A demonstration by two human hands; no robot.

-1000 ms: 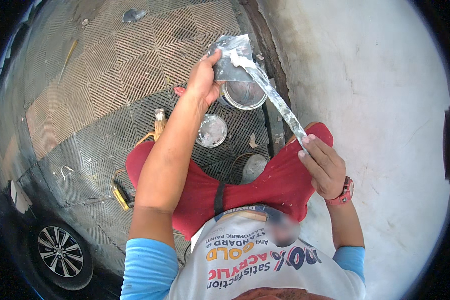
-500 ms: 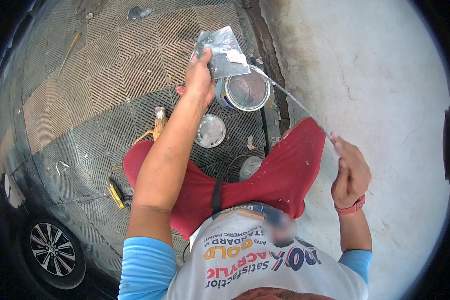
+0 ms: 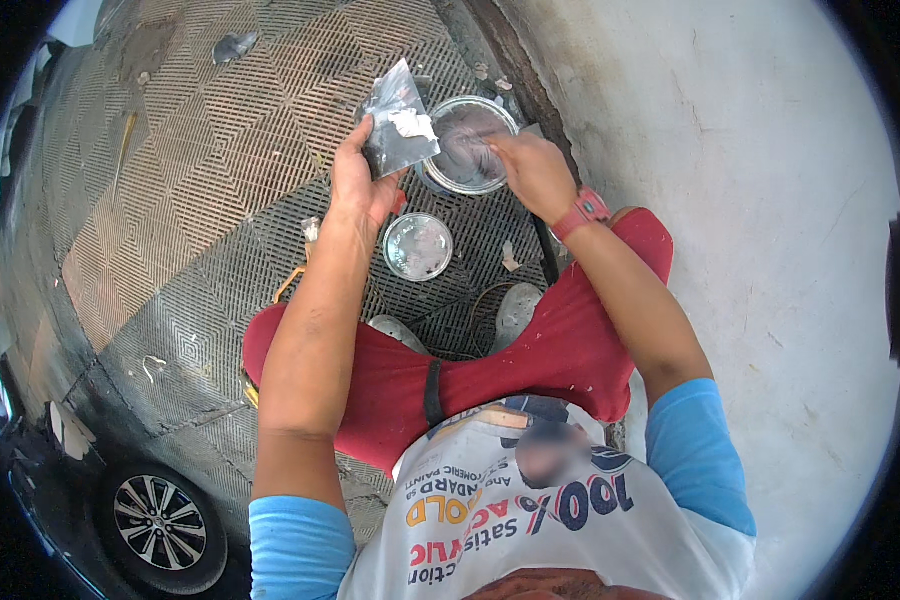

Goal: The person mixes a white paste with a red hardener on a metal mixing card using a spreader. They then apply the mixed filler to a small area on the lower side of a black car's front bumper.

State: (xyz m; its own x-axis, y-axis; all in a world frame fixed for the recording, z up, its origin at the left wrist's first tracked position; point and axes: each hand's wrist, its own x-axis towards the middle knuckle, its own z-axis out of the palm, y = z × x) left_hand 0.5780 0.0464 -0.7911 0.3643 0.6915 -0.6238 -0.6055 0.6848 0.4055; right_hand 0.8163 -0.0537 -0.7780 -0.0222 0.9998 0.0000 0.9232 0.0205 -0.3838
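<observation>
In my left hand (image 3: 358, 175) is a thin, flexible grey sheet (image 3: 385, 105), its thumb on the near face. A lump of white paste (image 3: 412, 124) lies on the sheet, close to the open paint can (image 3: 470, 190). My right hand (image 3: 538, 172) is at the can's right rim, fingers pinched together over the opening. Whatever it grips is hidden or too small to name. Greyish residue coats the can's inside. Nearer to me stands a shallow round lid or tin (image 3: 418, 247) smeared with the same pale stuff.
A pale wall (image 3: 730, 200) runs along my right. Ribbed matting (image 3: 220, 170) covers the floor, with a yellow-handled tool (image 3: 127, 135) and a grey scrap (image 3: 234, 47) on it. At lower left is a car wheel (image 3: 165, 522). Paint flakes (image 3: 510, 257) lie near the can.
My right hand has moved from the wall side, far right, to the can's mouth. The thin whitish strand or rod between it and the can no longer shows. My left hand and sheet shifted slightly left.
</observation>
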